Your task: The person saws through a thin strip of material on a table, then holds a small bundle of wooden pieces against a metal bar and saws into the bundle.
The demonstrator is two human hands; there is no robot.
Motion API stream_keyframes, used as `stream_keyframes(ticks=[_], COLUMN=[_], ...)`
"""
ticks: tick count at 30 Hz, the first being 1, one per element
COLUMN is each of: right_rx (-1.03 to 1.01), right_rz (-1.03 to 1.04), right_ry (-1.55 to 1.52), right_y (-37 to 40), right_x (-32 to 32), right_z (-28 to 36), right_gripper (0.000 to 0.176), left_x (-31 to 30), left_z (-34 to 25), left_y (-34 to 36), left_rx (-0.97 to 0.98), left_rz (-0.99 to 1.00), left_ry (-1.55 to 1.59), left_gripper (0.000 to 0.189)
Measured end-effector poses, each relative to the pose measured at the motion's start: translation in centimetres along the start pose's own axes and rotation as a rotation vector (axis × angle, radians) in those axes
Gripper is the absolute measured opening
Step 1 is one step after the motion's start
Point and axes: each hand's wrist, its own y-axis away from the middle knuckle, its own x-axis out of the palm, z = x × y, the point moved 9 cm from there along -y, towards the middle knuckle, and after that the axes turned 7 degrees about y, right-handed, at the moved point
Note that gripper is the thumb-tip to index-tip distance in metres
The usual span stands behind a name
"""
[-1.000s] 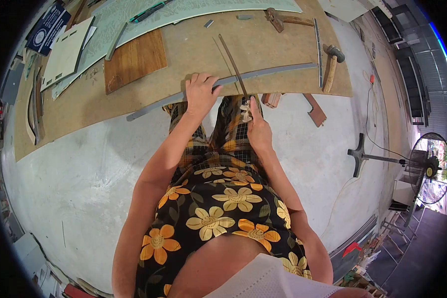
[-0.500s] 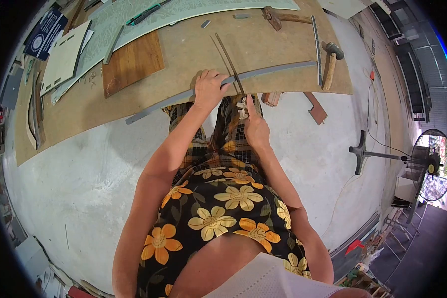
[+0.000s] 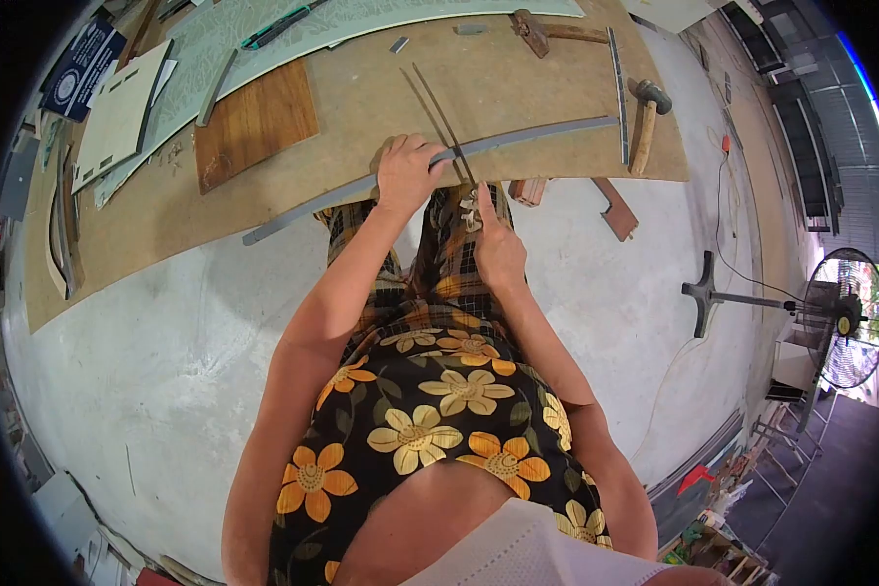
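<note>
A long grey strip (image 3: 547,131) lies slantwise along the near edge of the worktable, its left end jutting past the edge. My left hand (image 3: 407,176) presses down on the strip near its middle, fingers closed over it. My right hand (image 3: 500,249) grips a thin saw (image 3: 441,115) with the index finger stretched forward along it. The saw is seen nearly edge-on and crosses the strip just right of my left fingers. A pale, uneven part shows beside my right index finger, probably its handle; the rest is hidden by my hand.
On the brown worktable (image 3: 361,98) lie a wooden board (image 3: 256,125), a green-handled tool (image 3: 278,27), a hammer (image 3: 547,33), a mallet (image 3: 648,122) and a narrow strip (image 3: 618,93). Wood pieces (image 3: 615,210) show below the edge. A fan (image 3: 840,322) stands at right.
The view has shifted slightly. The saw's far end has swung a little left. My left hand stays on the strip, and my right hand keeps its hold.
</note>
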Motion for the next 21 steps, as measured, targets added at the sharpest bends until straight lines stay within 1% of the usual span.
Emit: stream_keyframes(ticks=[4, 9, 12, 15, 17, 18, 21], right_rx=[-0.008, -0.045, -0.052, -0.021, -0.005, 0.007, -0.057], right_rz=[0.014, -0.023, 0.0, -0.011, 0.034, 0.054, 0.013], right_ry=[0.028, 0.035, 0.024, 0.004, 0.004, 0.0, 0.06], right_y=[-0.5, -3.8, -2.6, 0.5, 0.4, 0.2, -3.4], right_x=[0.4, 0.6, 0.2, 0.1, 0.5, 0.7, 0.0], right_z=[0.3, 1.7, 1.3, 0.0, -0.4, -0.5, 1.6], right_gripper=[0.076, 0.076, 0.077, 0.073, 0.073, 0.073, 0.076], left_x=[0.3, 0.1, 0.1, 0.1, 0.2, 0.2, 0.3], left_z=[0.3, -0.1, -0.1, 0.0, 0.0, 0.1, -0.1], left_y=[-0.1, -0.1, -0.2, -0.1, 0.0, 0.0, -0.1], left_rx=[0.005, -0.004, -0.001, -0.012, -0.021, -0.019, -0.009], left_rz=[-0.002, 0.008, 0.011, 0.016, 0.021, 0.023, 0.029], left_ry=[-0.017, -0.016, -0.029, -0.029, -0.023, -0.021, -0.023], left_gripper=[0.019, 0.02, 0.02, 0.02, 0.02, 0.02, 0.02])
